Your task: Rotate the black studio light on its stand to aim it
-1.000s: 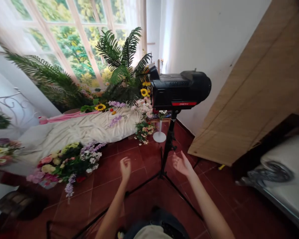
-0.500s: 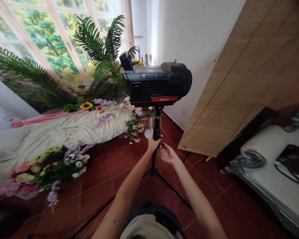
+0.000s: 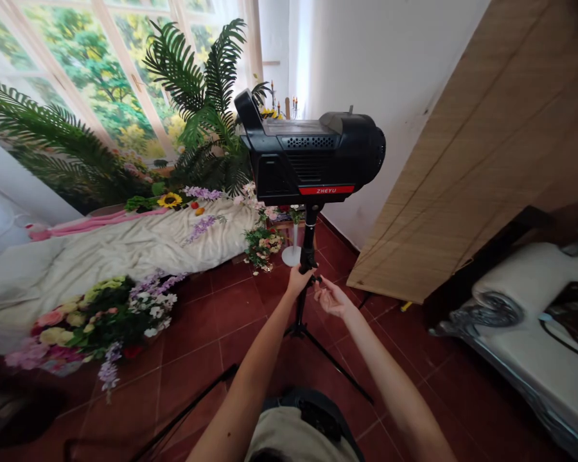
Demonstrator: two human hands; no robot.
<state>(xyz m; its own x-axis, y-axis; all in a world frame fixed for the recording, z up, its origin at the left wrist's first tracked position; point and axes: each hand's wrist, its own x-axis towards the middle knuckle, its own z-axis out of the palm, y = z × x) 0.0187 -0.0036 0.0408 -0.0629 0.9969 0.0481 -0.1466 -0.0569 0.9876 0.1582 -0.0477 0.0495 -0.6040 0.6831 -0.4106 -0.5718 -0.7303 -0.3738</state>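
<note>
Light stand (image 3: 299, 311), black and slender, rises from the dark red tile floor (image 3: 197, 333) in front of a person working with two bare hands, its legs spread low and a bulky black studio light (image 3: 313, 160) mounted at its top. The person's left hand (image 3: 298, 281) has its grip wrapped around the upright pole, below the lamp and just under a thicker black collar (image 3: 309, 258). The right hand (image 3: 331, 299), palm turned partly upward, comes in from the other side, its grip drawn together at the fingertips on a small dark knob (image 3: 316, 280) beside the pole. A red label reading "ZHEYU" (image 3: 326, 190) runs along the lower side of the lamp, and a looped handle (image 3: 247, 110) stands up at its left end. Behind and to the left, a cream blanket (image 3: 144, 250) lies in folds below a bright window scene (image 3: 91, 64), with a sunflower (image 3: 170, 199) and purple blossoms (image 3: 202, 192) along its far edge and a large bouquet (image 3: 91, 321) in front. Palm fronds (image 3: 187, 70) stand near the lamp's handle. To the right, a tan woven blind (image 3: 428, 167) slants down beside a cream sofa (image 3: 534, 321) with silvery carved trim.
</note>
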